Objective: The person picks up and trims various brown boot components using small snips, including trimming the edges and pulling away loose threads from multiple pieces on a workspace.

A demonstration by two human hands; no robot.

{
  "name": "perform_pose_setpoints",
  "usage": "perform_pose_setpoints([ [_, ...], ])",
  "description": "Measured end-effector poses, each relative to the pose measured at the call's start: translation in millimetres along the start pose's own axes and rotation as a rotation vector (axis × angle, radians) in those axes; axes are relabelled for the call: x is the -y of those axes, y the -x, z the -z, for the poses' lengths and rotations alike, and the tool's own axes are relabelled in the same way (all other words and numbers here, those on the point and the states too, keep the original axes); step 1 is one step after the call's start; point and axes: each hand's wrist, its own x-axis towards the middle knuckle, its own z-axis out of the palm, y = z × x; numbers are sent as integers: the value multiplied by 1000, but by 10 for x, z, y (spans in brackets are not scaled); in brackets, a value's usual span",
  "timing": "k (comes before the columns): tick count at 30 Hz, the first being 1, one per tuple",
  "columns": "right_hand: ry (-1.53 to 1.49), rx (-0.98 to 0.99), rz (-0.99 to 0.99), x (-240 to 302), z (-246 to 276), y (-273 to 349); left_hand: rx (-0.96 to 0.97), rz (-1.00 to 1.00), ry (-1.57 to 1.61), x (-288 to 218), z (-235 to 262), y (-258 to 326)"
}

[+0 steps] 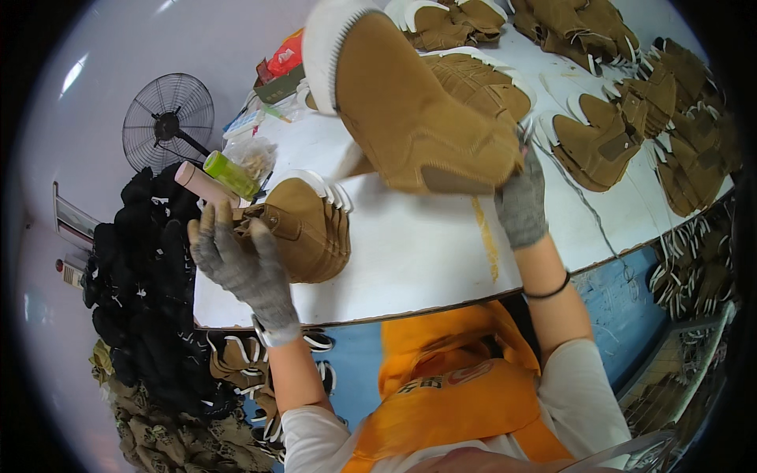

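My right hand (523,201), in a grey glove, grips a brown shoe upper (410,102) by its heel end and holds it raised above the white table (410,260). White stitched trim curves around the upper's toe, which points up and to the left. My left hand (244,268), gloved in grey with bare-looking fingertips, has its fingers spread at the left side of a nested stack of brown shoe uppers (303,236). Whether its fingers touch the stack, I cannot tell. Nothing shows in its grasp.
More brown uppers (599,150) lie in stacks along the table's far and right sides. A green jar (229,175) and a pink cup (201,183) stand at the left edge, near a black fan (167,124). Black goods (146,292) hang left of the table.
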Motion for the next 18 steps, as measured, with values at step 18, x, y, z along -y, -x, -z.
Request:
perform_pose_setpoints([
  [18,818,72,-3,585,239,813,515,801,1185,-954,-847,1044],
])
